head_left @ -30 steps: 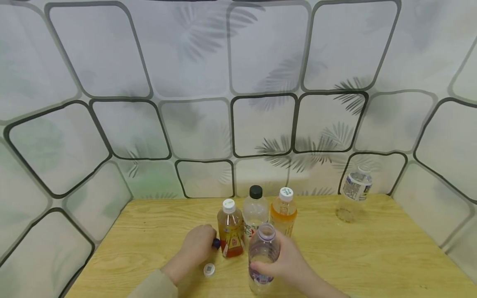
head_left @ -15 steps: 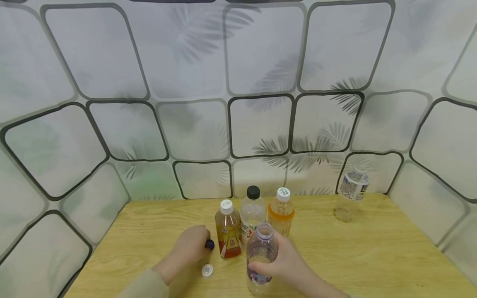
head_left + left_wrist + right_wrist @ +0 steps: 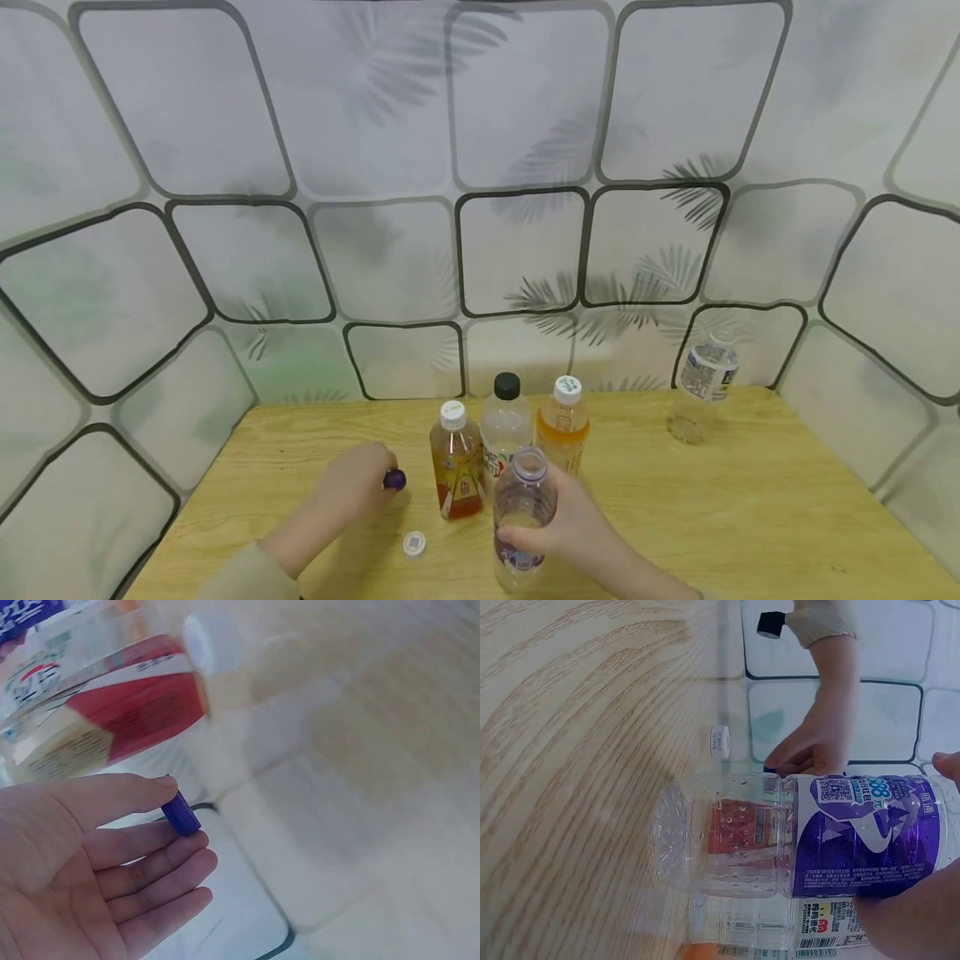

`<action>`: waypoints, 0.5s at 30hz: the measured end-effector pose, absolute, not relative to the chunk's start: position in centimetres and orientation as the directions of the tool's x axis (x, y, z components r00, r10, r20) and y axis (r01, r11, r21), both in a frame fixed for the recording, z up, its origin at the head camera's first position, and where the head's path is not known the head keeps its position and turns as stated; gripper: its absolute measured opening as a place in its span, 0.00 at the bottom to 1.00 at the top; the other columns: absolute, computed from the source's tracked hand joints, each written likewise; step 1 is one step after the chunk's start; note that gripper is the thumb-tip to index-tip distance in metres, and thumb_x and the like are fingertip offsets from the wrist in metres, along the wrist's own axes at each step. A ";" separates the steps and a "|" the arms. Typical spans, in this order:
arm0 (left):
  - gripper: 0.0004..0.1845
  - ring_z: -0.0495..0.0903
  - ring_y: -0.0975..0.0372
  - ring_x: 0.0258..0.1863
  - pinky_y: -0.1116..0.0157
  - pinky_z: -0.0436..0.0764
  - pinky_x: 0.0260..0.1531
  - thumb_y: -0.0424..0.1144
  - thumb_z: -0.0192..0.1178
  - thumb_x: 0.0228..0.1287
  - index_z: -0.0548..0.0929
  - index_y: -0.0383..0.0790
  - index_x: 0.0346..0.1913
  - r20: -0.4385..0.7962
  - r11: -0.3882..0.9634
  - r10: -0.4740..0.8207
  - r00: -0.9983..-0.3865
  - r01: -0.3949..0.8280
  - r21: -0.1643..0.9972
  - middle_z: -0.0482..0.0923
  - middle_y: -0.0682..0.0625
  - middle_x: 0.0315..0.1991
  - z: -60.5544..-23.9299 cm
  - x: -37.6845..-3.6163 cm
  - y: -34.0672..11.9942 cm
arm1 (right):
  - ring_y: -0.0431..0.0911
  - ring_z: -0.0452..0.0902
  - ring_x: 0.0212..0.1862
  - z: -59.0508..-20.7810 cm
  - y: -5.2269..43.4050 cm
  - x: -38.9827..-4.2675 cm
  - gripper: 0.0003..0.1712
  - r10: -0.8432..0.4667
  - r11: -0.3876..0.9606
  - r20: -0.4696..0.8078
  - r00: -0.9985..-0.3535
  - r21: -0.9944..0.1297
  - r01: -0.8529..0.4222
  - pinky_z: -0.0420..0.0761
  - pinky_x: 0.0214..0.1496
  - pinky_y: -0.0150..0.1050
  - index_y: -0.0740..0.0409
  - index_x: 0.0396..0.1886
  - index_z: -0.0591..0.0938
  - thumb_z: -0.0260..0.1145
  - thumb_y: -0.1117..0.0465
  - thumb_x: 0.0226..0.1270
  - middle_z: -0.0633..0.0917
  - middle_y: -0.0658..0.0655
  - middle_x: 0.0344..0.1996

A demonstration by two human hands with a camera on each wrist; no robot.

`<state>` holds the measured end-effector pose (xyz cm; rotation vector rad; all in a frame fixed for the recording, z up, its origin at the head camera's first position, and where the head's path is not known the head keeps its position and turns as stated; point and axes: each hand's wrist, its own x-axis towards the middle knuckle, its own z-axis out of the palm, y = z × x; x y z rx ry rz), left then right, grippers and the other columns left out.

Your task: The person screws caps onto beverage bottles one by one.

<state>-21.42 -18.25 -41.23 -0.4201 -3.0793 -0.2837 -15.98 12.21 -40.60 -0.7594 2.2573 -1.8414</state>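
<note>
Fingers of our right hand [image 3: 564, 523] grip the uncapped bottle [image 3: 525, 502], held upright. Past the white cap [image 3: 414, 544], our left hand [image 3: 351, 483] pinches the purple cap [image 3: 394, 480], just carried leftward from beside the amber bottle [image 3: 459, 467], so we have it farther from that open mouth.

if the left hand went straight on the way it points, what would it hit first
Likely the brown drink bottle to its right, purple cap leading; depth is unclear, so it might pass behind.
</note>
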 end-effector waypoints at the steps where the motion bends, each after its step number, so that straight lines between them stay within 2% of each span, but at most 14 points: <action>1: 0.08 0.76 0.63 0.27 0.61 0.79 0.28 0.35 0.79 0.58 0.88 0.40 0.30 0.047 0.948 0.267 -0.963 0.271 0.166 0.81 0.52 0.28 -40.8 -21.4 -18.3 | 0.33 0.86 0.52 -40.6 12.2 -16.0 0.34 -0.456 0.130 0.209 -0.865 -0.946 -0.296 0.86 0.57 0.31 0.71 0.62 0.77 0.80 0.62 0.60 0.86 0.70 0.55; 10: 0.09 0.78 0.64 0.27 0.62 0.79 0.27 0.37 0.80 0.58 0.87 0.42 0.29 0.085 0.943 0.300 -0.950 0.309 0.123 0.82 0.53 0.28 -37.9 -21.0 -18.9 | 0.33 0.86 0.52 -40.8 12.2 -16.0 0.35 -0.449 0.133 0.211 -0.868 -0.945 -0.298 0.86 0.57 0.31 0.72 0.62 0.77 0.80 0.63 0.59 0.86 0.70 0.55; 15: 0.08 0.80 0.64 0.30 0.61 0.82 0.30 0.36 0.79 0.59 0.88 0.43 0.30 0.128 0.935 0.321 -0.938 0.335 0.116 0.83 0.53 0.30 -36.1 -20.5 -19.0 | 0.35 0.86 0.53 -40.7 12.2 -15.9 0.35 -0.444 0.129 0.222 -0.868 -0.943 -0.307 0.86 0.57 0.32 0.72 0.63 0.77 0.80 0.62 0.59 0.86 0.69 0.56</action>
